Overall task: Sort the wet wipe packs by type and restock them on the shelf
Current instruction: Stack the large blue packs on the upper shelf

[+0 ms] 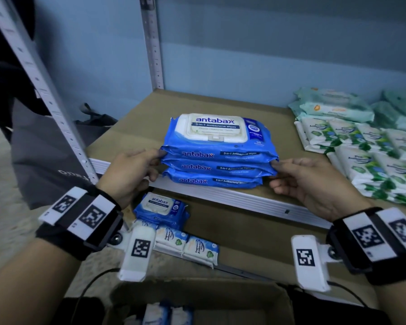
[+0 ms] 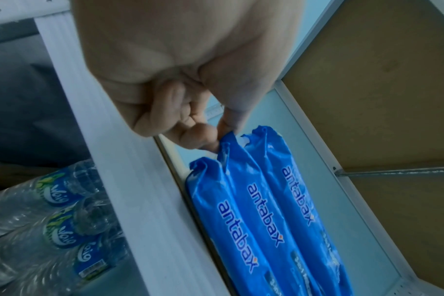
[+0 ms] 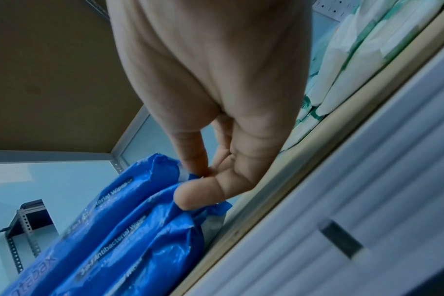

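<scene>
Three blue Antabax wipe packs (image 1: 218, 156) lie stacked near the front edge of the brown shelf board (image 1: 131, 118). My left hand (image 1: 136, 167) pinches the crimped left end of the middle pack (image 2: 228, 148). On the other side, my right hand (image 1: 298, 177) pinches the right end of the stack (image 3: 203, 192) between thumb and fingers. White-and-green wipe packs (image 1: 370, 156) fill the right part of the same shelf, with pale green packs (image 1: 333, 106) behind them.
On the lower shelf lie another blue Antabax pack (image 1: 162, 207) and small white-blue packs (image 1: 188, 247). An open cardboard box (image 1: 197, 301) with more packs sits below me. A metal upright (image 1: 154, 43) stands at the shelf's back left. Water bottles (image 2: 64, 216) lie under the shelf.
</scene>
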The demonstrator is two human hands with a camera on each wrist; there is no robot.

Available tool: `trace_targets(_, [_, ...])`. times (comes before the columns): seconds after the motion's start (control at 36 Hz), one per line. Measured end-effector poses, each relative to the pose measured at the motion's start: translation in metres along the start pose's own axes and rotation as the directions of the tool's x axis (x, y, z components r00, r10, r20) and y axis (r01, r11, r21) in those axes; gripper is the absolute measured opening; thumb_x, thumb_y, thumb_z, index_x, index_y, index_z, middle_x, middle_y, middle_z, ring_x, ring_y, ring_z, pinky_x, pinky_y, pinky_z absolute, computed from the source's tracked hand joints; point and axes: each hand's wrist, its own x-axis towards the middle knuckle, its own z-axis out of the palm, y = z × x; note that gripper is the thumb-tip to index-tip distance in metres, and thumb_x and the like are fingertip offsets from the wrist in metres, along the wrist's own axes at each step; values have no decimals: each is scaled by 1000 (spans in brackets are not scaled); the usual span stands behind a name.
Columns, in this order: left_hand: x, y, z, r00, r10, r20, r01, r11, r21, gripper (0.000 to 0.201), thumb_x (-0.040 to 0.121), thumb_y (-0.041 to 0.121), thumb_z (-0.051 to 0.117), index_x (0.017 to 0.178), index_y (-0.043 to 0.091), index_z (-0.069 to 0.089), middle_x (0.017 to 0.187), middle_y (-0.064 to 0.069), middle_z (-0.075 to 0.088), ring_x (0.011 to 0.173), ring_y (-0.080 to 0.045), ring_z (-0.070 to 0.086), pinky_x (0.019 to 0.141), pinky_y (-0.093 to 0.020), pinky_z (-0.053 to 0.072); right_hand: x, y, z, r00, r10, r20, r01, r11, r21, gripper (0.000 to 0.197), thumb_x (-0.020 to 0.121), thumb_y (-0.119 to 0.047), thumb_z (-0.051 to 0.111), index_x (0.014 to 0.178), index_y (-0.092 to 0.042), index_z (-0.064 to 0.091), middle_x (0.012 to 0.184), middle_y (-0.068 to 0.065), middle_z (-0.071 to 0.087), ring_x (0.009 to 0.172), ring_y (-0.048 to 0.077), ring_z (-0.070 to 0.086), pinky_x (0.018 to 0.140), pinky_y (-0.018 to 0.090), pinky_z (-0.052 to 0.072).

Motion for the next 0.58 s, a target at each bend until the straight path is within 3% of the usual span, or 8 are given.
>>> trace_targets(0.08, [-2,0,-4,998,-62,19,62,998,1,22,96,32,59,82,14,61,68,1,66,43,-10,47,37,-17,21,-4,0,0,999,17,43,-18,999,37,10,96,-9,58,90,-3,61,72,16,69,53,22,68,47,24,55])
trace_targets(0.14, [-4,1,-6,996,-88,35,87,996,18,22,97,31,57,84,14,62,71,2,70,43,-11,50,37,-17,22,-6,1,1,996,33,79,-37,999,40,9,98,-6,54,91,-5,60,77,17,71,59,25,71,50,25,57])
trace_targets(0.25, [-8,0,-7,992,-89,89,76,988,136,14,97,18,57,100,10,68,96,-3,75,42,-9,53,34,-14,17,-10,0,3,990,58,126,-64,997,45,10,99,-4,53,92,-7,59,71,11,73,61,24,72,50,23,57])
trace_targets(0.33, [-8,1,-8,990,-104,94,89,983,158,14,97,18,57,103,11,68,96,-3,76,38,-7,51,32,-11,16,-10,-1,4,987,76,144,-83,996,43,13,98,-1,51,90,-9,57,68,8,72,54,19,70,47,21,55])
trace_targets(0.44, [-6,-1,-11,989,-116,94,97,978,183,10,95,19,61,94,13,70,94,-6,76,34,-5,40,33,-9,19,-10,0,6,981,101,163,-111,993,48,17,94,5,54,91,-12,55,66,7,70,48,14,65,42,18,51])
trace_targets(0.5, [-5,-2,-12,987,-130,97,114,981,155,11,93,17,65,83,12,67,98,-9,75,34,-4,34,31,-9,21,-8,0,7,982,104,160,-113,993,42,22,92,8,55,91,-13,54,63,6,66,46,13,63,41,17,49])
trace_targets(0.58, [-3,-3,-15,979,-159,127,148,985,91,11,87,15,70,79,9,65,105,-11,70,33,-3,30,30,-9,18,-7,2,8,980,114,162,-121,992,33,22,91,10,56,90,-13,54,64,4,63,45,12,57,39,16,46])
